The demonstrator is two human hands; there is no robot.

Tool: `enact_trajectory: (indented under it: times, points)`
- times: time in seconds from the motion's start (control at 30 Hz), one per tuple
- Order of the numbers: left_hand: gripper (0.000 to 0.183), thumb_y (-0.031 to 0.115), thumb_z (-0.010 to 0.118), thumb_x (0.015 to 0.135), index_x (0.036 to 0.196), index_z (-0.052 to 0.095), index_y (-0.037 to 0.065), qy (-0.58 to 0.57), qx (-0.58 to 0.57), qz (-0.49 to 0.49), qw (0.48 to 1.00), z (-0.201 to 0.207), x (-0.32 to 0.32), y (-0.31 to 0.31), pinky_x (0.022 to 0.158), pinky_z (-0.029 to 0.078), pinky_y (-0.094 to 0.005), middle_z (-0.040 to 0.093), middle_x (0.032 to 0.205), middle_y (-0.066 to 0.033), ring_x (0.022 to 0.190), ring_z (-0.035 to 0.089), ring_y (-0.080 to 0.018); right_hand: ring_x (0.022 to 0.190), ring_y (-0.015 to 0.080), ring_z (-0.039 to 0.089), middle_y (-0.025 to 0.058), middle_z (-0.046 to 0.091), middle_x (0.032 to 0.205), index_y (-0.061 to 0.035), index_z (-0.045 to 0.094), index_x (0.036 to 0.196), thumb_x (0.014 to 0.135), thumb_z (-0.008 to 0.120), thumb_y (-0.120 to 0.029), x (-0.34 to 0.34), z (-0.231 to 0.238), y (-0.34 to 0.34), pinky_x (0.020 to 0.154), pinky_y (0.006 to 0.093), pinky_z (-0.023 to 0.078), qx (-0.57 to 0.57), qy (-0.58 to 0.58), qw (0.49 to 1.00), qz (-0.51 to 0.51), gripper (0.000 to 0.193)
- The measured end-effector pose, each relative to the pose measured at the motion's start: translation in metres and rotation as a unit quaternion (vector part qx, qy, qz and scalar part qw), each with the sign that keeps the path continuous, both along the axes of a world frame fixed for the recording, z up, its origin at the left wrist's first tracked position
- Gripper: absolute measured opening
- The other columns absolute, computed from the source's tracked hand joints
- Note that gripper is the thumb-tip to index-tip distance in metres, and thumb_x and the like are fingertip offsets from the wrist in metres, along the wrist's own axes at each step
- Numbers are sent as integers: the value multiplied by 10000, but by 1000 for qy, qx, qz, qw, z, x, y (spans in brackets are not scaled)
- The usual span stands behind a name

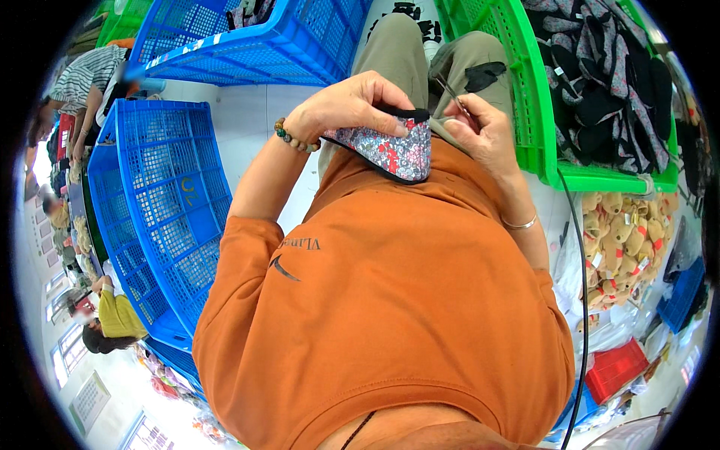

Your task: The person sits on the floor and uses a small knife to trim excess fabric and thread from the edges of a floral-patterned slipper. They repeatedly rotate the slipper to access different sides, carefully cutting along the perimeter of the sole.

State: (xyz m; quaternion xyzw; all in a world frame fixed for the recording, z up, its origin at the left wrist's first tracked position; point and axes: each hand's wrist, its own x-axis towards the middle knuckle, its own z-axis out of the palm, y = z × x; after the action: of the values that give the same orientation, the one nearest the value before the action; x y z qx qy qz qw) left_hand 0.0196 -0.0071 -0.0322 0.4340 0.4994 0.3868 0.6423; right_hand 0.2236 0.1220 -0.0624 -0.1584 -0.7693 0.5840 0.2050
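Observation:
My left hand (352,109) pinches the upper edge of a floral fabric piece (394,156) in grey and red with black edging, thumb on top and fingers behind. The piece hangs over my lap, against the orange shirt. Just to its right, my right hand (484,133) is closed round a slim dark metal tool (450,91) with narrow blades pointing away from me; most of it is hidden in the fingers, so I cannot tell whether it is snips or tweezers. A black cloth scrap (485,76) lies on my right knee.
A green crate (546,112) at the right holds many black and floral pieces. Blue crates (225,56) (169,217) stand at the left. Tan plush toys (619,240) are heaped below the green crate, near a red crate (616,371). A black cable (583,300) runs down the right. Other people work far left.

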Motion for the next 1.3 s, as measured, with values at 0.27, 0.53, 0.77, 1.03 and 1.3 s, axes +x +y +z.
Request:
enact_trajectory:
  times: [0.27,0.53,0.77,1.03,1.3]
  points:
    - [205,7,720,732,927,675,-37,21,13,52,998,10,9,-6,679,473,-188,672,825,-12,735,568,-24,566,90,408,15,475,690,-11,570,815,748,751,-148,-29,3,-10,496,221,346,56,124,987,-82,236]
    - [197,11,713,733,920,676,-40,-3,-6,61,998,5,7,-8,649,473,-187,670,812,-15,702,567,-25,525,222,537,55,531,683,-53,590,804,747,710,-339,11,18,-4,458,313,424,431,56,900,-30,315]
    - [175,10,719,726,887,676,-43,1,7,28,1000,5,9,-2,633,457,-184,658,798,-5,689,547,-23,518,208,524,35,511,665,-71,589,806,766,672,-373,6,18,-2,463,308,418,472,51,880,-22,315]
    - [194,46,729,729,897,680,-37,-3,1,27,1000,4,10,-2,618,453,-180,659,787,-5,676,548,-22,517,183,516,19,494,654,-83,585,816,762,677,-367,4,12,0,452,288,410,515,69,854,-34,303]
    - [191,16,727,715,891,679,-42,6,-6,20,1000,1,9,-1,636,454,-182,661,796,-9,690,549,-27,529,155,507,6,490,660,-79,578,814,760,681,-357,3,10,2,455,270,408,555,109,824,-47,301]
